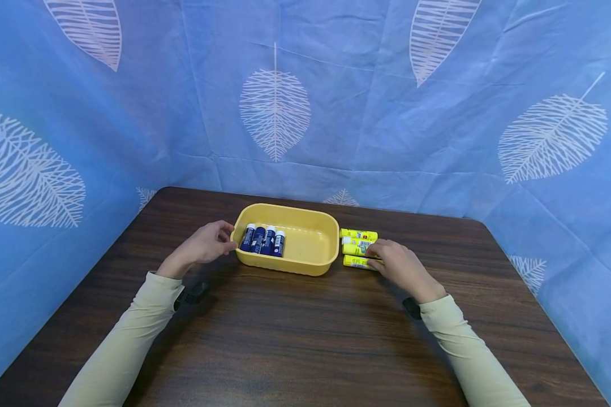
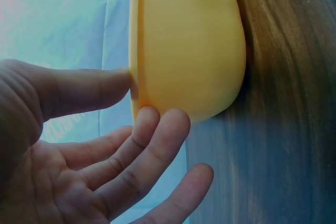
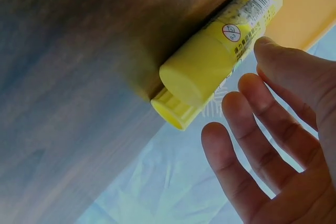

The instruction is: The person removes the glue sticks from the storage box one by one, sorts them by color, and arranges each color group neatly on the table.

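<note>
Near the table's back edge sits a yellow plastic basket. Several dark blue tubes, mostly with white ends, lie side by side in its left part. My left hand is at the basket's left end; in the left wrist view its thumb touches the rim and its loosely bent fingers lie against or close to the outer wall. Right of the basket lie three yellow glue sticks, roughly parallel. My right hand is over their right ends, fingers spread; in the right wrist view the thumb is close to one glue stick, contact unclear.
The dark wood-grain table stretches in front of the basket. A blue cloth with white leaf prints hangs behind and beside it. Each wrist wears a dark band, and both sleeves are pale.
</note>
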### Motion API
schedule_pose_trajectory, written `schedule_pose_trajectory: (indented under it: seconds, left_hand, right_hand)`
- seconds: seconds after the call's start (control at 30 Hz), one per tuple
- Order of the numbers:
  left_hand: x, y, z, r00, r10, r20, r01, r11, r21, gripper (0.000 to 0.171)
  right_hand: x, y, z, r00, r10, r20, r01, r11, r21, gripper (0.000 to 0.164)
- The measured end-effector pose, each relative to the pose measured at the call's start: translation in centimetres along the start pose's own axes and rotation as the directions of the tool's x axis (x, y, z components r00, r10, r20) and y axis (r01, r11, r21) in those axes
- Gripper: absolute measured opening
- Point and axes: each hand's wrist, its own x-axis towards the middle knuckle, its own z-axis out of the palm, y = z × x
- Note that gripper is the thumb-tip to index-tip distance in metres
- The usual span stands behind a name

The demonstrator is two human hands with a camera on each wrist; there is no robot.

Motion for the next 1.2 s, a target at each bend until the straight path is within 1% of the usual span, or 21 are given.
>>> schedule_pose_trajectory:
  seconds: [0.2, 0.5, 0.7, 0.77, 1.0, 1.1, 1.2]
  left_hand:
    - [0.1, -0.2, -0.01, 1.0, 0.013, 0.001, -0.013, 1.0, 0.009, 0.045]
    - [0.16, -0.19, -0.04, 1.0, 0.002, -0.002, -0.002, 1.0, 0.013, 0.046]
    - [0.09, -0.24, -0.04, 1.0, 0.012, 0.0, -0.012, 1.0, 0.013, 0.045]
    - [0.07, -0.18, -0.04, 1.0, 0.008, 0.0, -0.008, 1.0, 0.011, 0.045]
    - [0.03, 0.16, -0.04, 1.0, -0.015, -0.003, 0.015, 1.0, 0.011, 0.046]
    - [-0.05, 0.31, -0.04, 1.0, -0.017, -0.001, 0.017, 1.0, 0.008, 0.046]
    - [-0.11, 0.35, -0.06, 1.0, -0.018, 0.0, 0.018, 1.0, 0.006, 0.046]
  right_hand:
    - [0.02, 0.12, -0.13, 1.0, 0.004, 0.0, -0.004, 1.0, 0.001, 0.017]
    - [0.3, 0.41, 0.32, 1.0, 0.003, 0.021, -0.003, 1.0, 0.003, 0.021]
    - [0.75, 0.3, 0.19, 1.0, 0.01, -0.011, -0.011, 0.999, -0.042, 0.017]
    - [0.82, 0.27, 0.06, 1.0, 0.02, -0.014, -0.02, 0.999, -0.042, 0.017]
    - [0.72, 0.43, 0.06, 0.999, 0.036, 0.028, -0.035, 0.999, -0.021, 0.025]
    - [0.71, 0.52, 0.22, 0.999, 0.035, 0.037, -0.034, 0.999, -0.026, 0.023]
    - [0.74, 0.55, 0.24, 0.999, 0.037, 0.029, -0.036, 0.999, -0.025, 0.02]
